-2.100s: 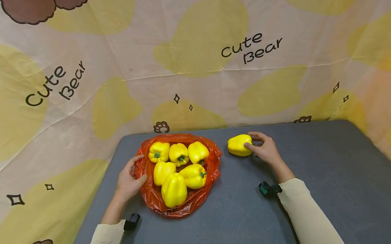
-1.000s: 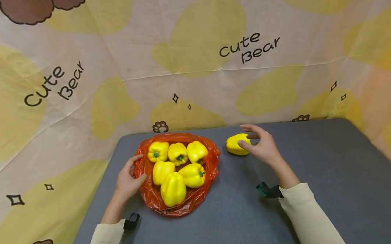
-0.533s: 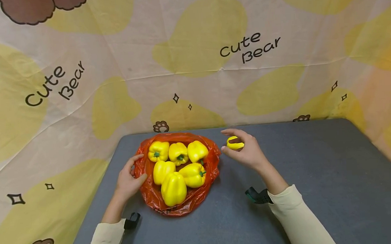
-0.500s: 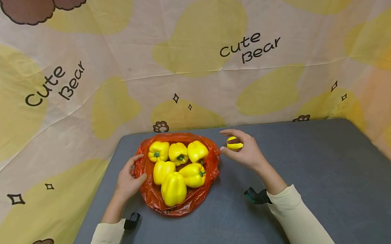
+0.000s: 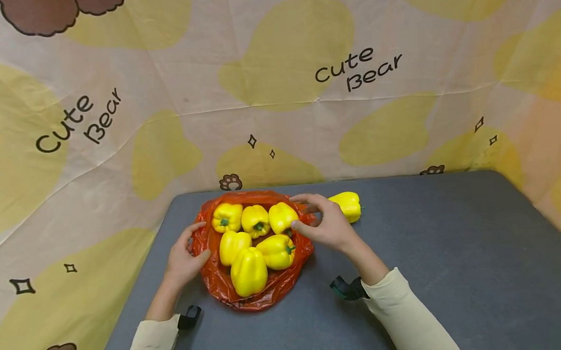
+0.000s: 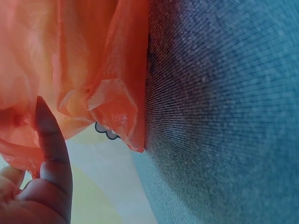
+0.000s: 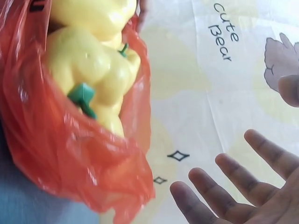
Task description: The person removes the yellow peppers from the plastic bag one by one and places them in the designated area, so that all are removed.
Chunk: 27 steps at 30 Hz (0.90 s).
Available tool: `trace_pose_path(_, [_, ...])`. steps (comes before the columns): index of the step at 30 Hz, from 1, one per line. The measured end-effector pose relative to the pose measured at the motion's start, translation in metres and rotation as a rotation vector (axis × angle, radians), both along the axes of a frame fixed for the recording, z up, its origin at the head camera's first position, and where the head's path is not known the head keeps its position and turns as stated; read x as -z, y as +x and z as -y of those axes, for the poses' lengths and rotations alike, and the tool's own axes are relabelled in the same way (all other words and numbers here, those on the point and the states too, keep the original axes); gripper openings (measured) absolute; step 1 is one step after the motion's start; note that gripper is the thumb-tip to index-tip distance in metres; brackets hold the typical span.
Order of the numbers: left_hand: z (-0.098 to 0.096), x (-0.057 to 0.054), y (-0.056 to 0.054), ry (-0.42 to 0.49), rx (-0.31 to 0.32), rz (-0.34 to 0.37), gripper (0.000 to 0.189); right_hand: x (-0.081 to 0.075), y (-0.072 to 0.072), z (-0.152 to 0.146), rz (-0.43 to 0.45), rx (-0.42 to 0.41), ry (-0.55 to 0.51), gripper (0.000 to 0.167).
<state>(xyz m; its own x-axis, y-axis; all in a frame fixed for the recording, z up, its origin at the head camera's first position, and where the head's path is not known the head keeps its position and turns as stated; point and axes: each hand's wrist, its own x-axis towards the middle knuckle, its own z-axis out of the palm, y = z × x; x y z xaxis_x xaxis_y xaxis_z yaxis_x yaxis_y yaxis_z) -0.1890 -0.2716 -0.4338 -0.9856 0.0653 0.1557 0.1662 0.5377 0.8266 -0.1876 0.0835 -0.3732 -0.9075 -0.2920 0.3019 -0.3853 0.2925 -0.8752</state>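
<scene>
Red bag point(image 5: 288, 280) of yellow peppers point(image 5: 249, 272): was set left of centre, its left side gripped by the left hand point(image 5: 184, 259). Right hand point(image 5: 328, 225): was held spread at its right edge. Lone pepper point(image 5: 351, 207): was partly hidden behind, right of centre.

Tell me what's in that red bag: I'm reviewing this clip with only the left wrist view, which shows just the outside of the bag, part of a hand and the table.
Observer: The head view looks into the red bag from above: six yellow peppers show inside it.
Operator: Are there any peppers outside the bag?
Observer: Yes, a seventh pepper lies on the gray table, to the right of the bag and partly hidden by the right hand.
Operator: Is that hand holding anything?
Observer: No, the right wrist view shows its fingers spread apart with nothing between them.
</scene>
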Motion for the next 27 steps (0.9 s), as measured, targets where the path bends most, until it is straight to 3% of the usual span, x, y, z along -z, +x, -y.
trace_pose_path(7, [-0.001,-0.002,0.002,-0.014,-0.011,0.018,0.063,0.002,0.003,0.016,0.017,-0.038,0.022,0.047])
trace_pose_path(14, [-0.016,-0.031,0.016,-0.021,-0.01,0.017,0.059,0.005,0.006,0.032,0.022,-0.059,0.07,0.045])
trace_pose_path(17, [-0.018,-0.035,0.019,-0.026,0.001,0.014,0.059,0.008,0.008,0.038,0.012,-0.077,0.096,0.044])
trace_pose_path(22, [-0.017,-0.035,0.019,-0.015,0.003,0.014,0.059,0.014,0.01,0.05,-0.002,-0.105,0.124,0.043])
trace_pose_path(27, [-0.004,-0.009,0.005,-0.011,-0.01,0.021,0.063,0.019,0.012,0.061,-0.023,-0.132,0.134,0.042])
